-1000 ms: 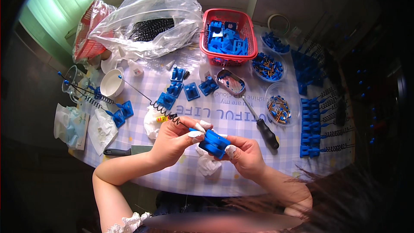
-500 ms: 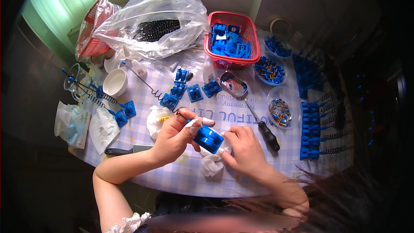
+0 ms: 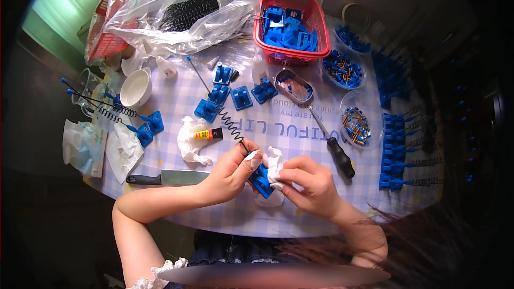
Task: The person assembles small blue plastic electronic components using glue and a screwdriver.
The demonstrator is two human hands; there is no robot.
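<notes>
My left hand point(image 3: 231, 172) grips a small blue plastic part point(image 3: 261, 180) just above the near edge of the table. A black coiled spring wire point(image 3: 230, 124) runs up from the part toward the blue pieces farther back. My right hand point(image 3: 309, 184) pinches a crumpled white tissue point(image 3: 274, 161) and presses it against the blue part. Both hands meet over the checked tablecloth point(image 3: 289, 134).
A red basket point(image 3: 291, 53) of blue parts stands at the back, beside a clear plastic bag point(image 3: 182, 8). A black-handled screwdriver point(image 3: 334, 147), glue tube point(image 3: 209, 135), knife point(image 3: 166, 178), white bowl point(image 3: 135, 88) and dishes of small parts point(image 3: 356, 123) lie around. Rows of finished blue parts point(image 3: 395, 150) line the right.
The blue part has turned on edge between my hands, and my right hand has taken up the white tissue and put it against the part. The view moved closer.
</notes>
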